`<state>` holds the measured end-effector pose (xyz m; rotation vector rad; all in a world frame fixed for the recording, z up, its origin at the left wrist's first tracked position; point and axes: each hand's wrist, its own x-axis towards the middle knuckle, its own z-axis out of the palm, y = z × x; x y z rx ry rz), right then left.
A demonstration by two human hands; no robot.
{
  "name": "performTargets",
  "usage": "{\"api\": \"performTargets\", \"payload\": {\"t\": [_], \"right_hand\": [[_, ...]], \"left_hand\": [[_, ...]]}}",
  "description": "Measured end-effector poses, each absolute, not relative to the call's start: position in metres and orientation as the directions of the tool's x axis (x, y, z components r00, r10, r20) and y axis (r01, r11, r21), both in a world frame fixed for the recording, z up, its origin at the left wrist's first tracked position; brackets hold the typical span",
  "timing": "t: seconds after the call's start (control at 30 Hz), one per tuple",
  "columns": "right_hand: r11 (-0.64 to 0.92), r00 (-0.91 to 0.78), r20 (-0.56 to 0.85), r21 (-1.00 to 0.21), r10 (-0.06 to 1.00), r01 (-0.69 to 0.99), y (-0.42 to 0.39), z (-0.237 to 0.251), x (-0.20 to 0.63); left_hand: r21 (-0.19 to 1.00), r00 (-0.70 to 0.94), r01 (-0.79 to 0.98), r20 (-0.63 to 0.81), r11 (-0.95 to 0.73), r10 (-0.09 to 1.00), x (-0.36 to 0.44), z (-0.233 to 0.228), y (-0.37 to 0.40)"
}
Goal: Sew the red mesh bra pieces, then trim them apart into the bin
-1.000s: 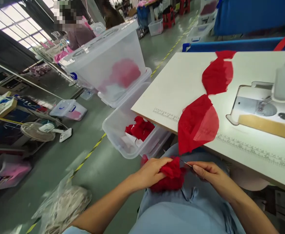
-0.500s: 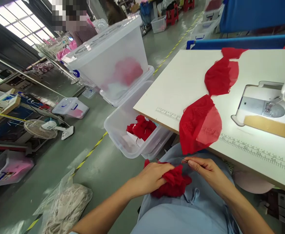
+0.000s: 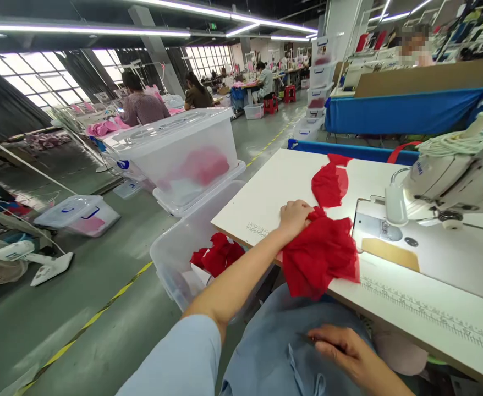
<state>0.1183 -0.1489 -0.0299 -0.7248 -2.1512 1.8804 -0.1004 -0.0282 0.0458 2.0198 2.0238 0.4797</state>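
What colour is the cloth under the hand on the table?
Red. The cloth under the left hand shows plainly in the head view.

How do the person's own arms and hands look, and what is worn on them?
Both hands are bare, without gloves. The left hand shows no ring or watch; its arm is bare up to a light blue short sleeve. The right hand is also bare; its forearm leaves the picture uncovered.

Red lace fabric (image 3: 319, 256) lies on my white table (image 3: 274, 192); my trousers (image 3: 266, 346) are pale blue; the bin (image 3: 184, 157) is clear.
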Motion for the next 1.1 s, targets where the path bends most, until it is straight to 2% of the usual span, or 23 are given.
{"api": "performTargets", "payload": {"t": [0.1,0.17,0.23,0.3,0.37,0.43,0.5,0.57,0.67,0.9,1.1], "right_hand": [[-0.009,-0.958,-0.098,-0.995,0.271,0.099,-0.141,-0.013,0.135],[-0.132,-0.981,0.010,-0.991,0.195,-0.036,-0.134,-0.006,0.143],[-0.232,-0.959,0.088,-0.960,0.271,-0.154,-0.130,-0.007,0.145],[-0.303,-0.905,0.036,-0.936,0.425,-0.179,-0.129,-0.015,0.139],[-0.386,-0.832,-0.149,-0.919,0.534,-0.084,-0.132,-0.026,0.129],[-0.444,-0.749,-0.336,-0.894,0.571,0.063,-0.137,-0.034,0.115],[-0.430,-0.691,-0.433,-0.882,0.579,0.192,-0.142,-0.039,0.103],[-0.393,-0.675,-0.459,-0.881,0.578,0.263,-0.146,-0.042,0.094],[-0.372,-0.697,-0.446,-0.889,0.562,0.268,-0.149,-0.044,0.088],[-0.272,-0.747,-0.341,-0.937,0.571,0.220,-0.149,-0.048,0.083],[-0.164,-0.778,-0.279,-0.960,0.563,0.225,-0.145,-0.043,0.079]], "left_hand": [[0.425,0.061,0.901,0.075,-0.087,0.995,-0.098,0.029,-0.060],[0.464,0.135,0.873,0.067,-0.151,0.989,-0.101,0.026,-0.099],[0.531,0.206,0.822,0.064,-0.208,0.976,-0.106,0.024,-0.143],[0.639,0.247,0.728,0.096,-0.250,0.964,-0.111,0.018,-0.186],[0.722,0.224,0.650,0.114,-0.235,0.968,-0.115,0.008,-0.222],[0.756,0.182,0.628,0.084,-0.182,0.980,-0.118,-0.003,-0.246],[0.773,0.171,0.617,0.047,-0.144,0.984,-0.120,-0.012,-0.260],[0.786,0.191,0.601,0.035,-0.145,0.981,-0.120,-0.018,-0.266],[0.737,0.233,0.652,0.029,-0.178,0.972,-0.118,-0.021,-0.269],[0.433,0.265,0.861,0.068,-0.268,0.962,-0.113,-0.017,-0.273],[0.328,0.261,0.900,0.123,-0.287,0.957,-0.110,-0.015,-0.278]]}}
